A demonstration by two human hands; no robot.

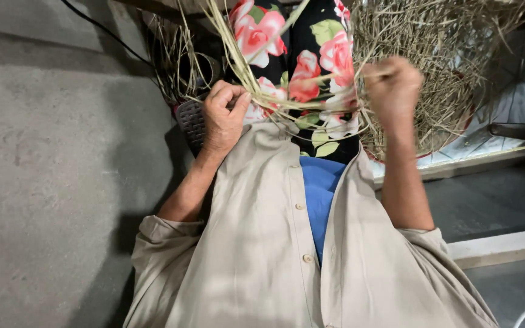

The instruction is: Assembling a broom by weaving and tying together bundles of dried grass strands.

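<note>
My left hand [225,118] is curled tight, thumb pressed over the fingers, pinching a bundle of dry straw strands [311,103] that runs across my lap. My right hand [392,85] is clenched into a fist around the other end of the same strands, knuckles up. The straw is pale tan, thin and stiff, some stems straight, others bent into loose loops between my hands. It lies over my lap, on black cloth printed with big pink roses and green leaves [311,54], smooth and slightly glossy. Nearer to me hang my beige button shirt [262,243], soft and creased, and a plain blue garment [320,194] beneath it. Beyond my right fist a heap of tangled straw [451,61] bulges, coarse and bristly. By my left wrist sits a dark ribbed plastic object [191,121]. The floor [50,182] to my left is rough grey concrete.
</note>
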